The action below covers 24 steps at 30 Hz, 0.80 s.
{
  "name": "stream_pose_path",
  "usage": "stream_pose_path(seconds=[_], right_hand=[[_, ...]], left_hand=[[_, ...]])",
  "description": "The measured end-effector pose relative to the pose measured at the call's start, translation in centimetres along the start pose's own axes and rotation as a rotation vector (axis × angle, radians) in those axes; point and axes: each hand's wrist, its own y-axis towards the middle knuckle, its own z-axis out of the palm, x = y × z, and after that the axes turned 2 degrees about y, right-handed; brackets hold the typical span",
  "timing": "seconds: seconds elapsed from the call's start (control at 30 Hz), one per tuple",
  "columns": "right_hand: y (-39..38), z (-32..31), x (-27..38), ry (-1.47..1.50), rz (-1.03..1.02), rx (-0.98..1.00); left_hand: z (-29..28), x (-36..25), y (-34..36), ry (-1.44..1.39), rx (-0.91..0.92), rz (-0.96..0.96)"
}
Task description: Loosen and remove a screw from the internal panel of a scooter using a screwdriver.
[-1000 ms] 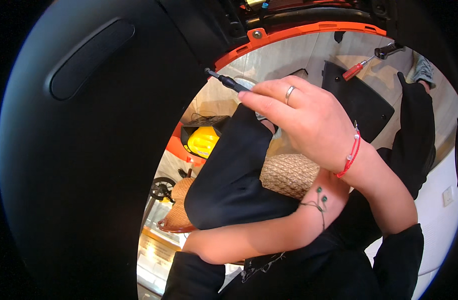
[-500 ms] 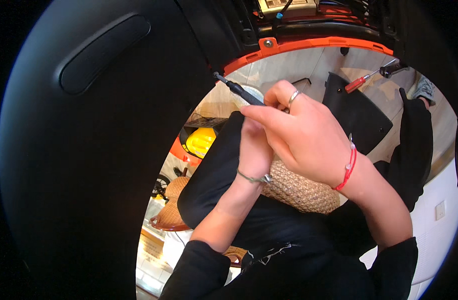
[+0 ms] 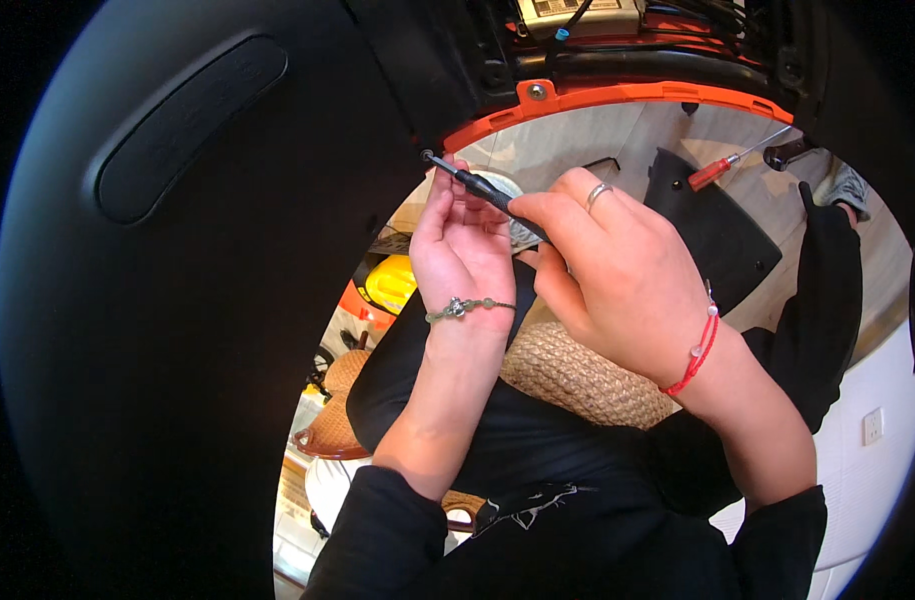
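My right hand (image 3: 617, 265) is closed round the handle of a black screwdriver (image 3: 485, 190). The shaft slants up and left, and its tip meets a small screw (image 3: 427, 156) at the edge of a large black panel (image 3: 207, 330). Palm up, my left hand (image 3: 464, 250) is held under the tool, fingers stretched toward the panel's edge. Its fingertips are partly hidden behind the screwdriver, and nothing shows on the palm. An orange trim strip (image 3: 617, 95) with a bolted tab (image 3: 537, 92) curves away to the right of the screw.
A red-handled screwdriver (image 3: 712, 173) lies by a loose black panel piece (image 3: 717, 225) on the floor. Below my hands is a woven straw seat (image 3: 587, 380). A yellow helmet-like object (image 3: 390, 283) is at the left, and cables and a metal box (image 3: 577, 12) at the top.
My left hand has moved from beneath my right hand up and left toward the screw, turning palm up with fingers spread. My right hand stays on the screwdriver, its tip still at the screw.
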Motion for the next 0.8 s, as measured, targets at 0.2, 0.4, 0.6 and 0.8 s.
stream_pose_path(seconds=[0.2,0.4,0.6,0.8], right_hand=[[0.3,-0.1,0.0,0.032,0.007,0.001],[0.3,0.0,-0.3,0.034,0.005,-0.005],[0.3,0.1,-0.5,0.025,0.037,0.011],[0.6,-0.3,-0.7,0.109,0.055,-0.014]], left_hand=[[-0.5,-0.5,-0.6,-0.08,0.121,-0.049],[1.0,0.2,-2.8,-0.053,0.122,0.011],[0.8,0.7,-2.7,-0.05,0.169,0.004],[0.9,1.0,-2.8,-0.036,0.166,0.03]])
